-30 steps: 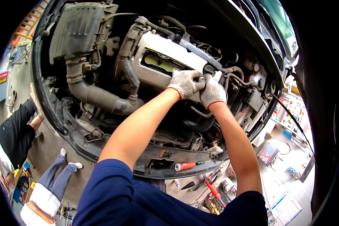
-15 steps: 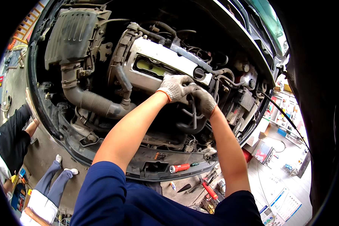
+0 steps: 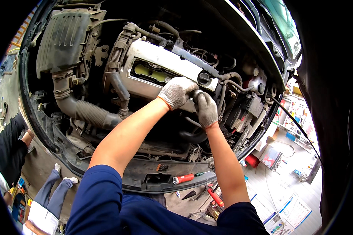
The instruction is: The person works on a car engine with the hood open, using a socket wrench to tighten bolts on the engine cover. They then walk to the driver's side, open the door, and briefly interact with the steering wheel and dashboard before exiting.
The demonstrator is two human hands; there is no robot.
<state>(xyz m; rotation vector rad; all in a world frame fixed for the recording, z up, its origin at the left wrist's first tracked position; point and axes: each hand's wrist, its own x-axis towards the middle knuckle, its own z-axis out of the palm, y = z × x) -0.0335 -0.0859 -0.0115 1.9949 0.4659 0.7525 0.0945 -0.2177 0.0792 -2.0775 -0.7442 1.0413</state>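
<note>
Both my hands wear grey-white knit gloves and work close together at the near right part of the silver engine cover (image 3: 161,58). My left hand (image 3: 178,93) is closed with its fingers curled at the cover's near edge; what it grips is hidden. Just right of it, my right hand (image 3: 206,108) points upward, fingers pressed together around something too small to make out. A black round cap (image 3: 203,78) sits on the cover above the hands. Yellow-green parts (image 3: 151,73) show through the cover's long opening.
A ribbed air hose (image 3: 92,112) runs from the black air filter box (image 3: 64,41) on the left. On the front ledge lie a red flashlight (image 3: 183,178) and a green screwdriver (image 3: 200,173). Two people stand at lower left. A black prop rod (image 3: 298,123) slants at right.
My right hand has turned more upright and its fingers now point up. A dark rod-like part seen below it before no longer shows. The whole view has shifted slightly.
</note>
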